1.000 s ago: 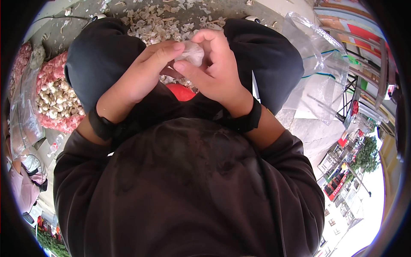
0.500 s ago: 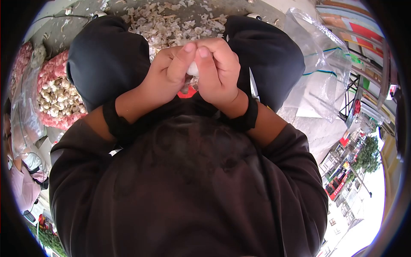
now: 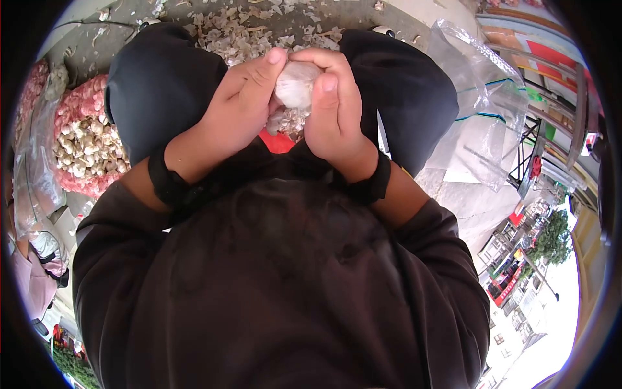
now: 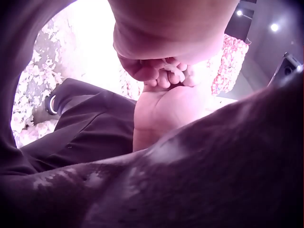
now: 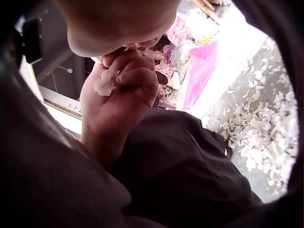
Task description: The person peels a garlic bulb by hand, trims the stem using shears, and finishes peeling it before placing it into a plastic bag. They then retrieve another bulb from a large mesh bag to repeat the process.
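Note:
A whitish garlic bulb (image 3: 295,84) sits between the two hands, above the lap in the head view. My left hand (image 3: 241,100) holds it from the left, thumb pointing up along its side. On the other side, my right hand (image 3: 334,113) grips it with the index finger over the top and the thumb against its face. Curled fingers of the left hand (image 5: 126,88) show in the right wrist view, with thin skin flakes (image 5: 104,84) on the palm. Below the bulb, papery garlic skins (image 3: 288,122) lie over something red (image 3: 277,142).
A knife blade (image 3: 382,133) lies by the right thigh. Peeled skins (image 3: 243,32) litter the floor ahead. At left stands a pink mesh sack (image 3: 68,175) with garlic bulbs (image 3: 91,148). Clear plastic bags (image 3: 483,139) lie at right.
Half a second ago both thumbs met over the bulb and mostly covered it. Now the thumbs have parted and the bulb shows broadly between the hands.

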`<state>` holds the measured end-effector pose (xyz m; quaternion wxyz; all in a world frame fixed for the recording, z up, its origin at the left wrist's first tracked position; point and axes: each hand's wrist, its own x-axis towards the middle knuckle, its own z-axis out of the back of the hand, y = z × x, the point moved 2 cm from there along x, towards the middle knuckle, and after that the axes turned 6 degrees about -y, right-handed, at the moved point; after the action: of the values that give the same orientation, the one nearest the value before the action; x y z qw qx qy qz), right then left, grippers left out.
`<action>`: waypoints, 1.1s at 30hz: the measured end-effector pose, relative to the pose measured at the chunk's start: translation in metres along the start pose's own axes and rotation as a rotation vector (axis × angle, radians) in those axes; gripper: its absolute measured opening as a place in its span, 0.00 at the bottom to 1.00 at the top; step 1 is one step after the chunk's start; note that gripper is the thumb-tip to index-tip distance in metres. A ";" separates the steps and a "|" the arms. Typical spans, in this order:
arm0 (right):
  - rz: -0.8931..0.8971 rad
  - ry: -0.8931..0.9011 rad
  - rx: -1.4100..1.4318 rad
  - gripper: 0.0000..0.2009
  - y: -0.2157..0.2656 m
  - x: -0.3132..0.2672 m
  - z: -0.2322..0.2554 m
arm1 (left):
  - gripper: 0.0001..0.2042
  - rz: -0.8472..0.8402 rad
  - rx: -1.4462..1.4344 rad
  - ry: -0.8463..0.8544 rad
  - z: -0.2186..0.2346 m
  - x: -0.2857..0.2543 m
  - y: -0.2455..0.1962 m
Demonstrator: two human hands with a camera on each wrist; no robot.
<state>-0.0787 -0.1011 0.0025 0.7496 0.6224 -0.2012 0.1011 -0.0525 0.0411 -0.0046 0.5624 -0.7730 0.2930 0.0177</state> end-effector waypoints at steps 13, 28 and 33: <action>-0.092 0.031 0.056 0.17 0.006 0.001 -0.003 | 0.22 -0.270 -0.040 0.122 0.014 -0.004 -0.013; -0.052 -0.028 -0.073 0.12 0.009 0.002 0.003 | 0.24 -0.546 0.391 -0.055 0.024 -0.007 -0.010; -0.074 -0.028 -0.078 0.10 0.011 0.001 0.003 | 0.25 -0.629 0.643 -0.078 0.024 -0.010 -0.014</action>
<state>-0.0826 -0.1019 0.0129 0.7738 0.6009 -0.1924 0.0564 -0.0469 0.0697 0.0026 0.7624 -0.6094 0.0129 -0.2170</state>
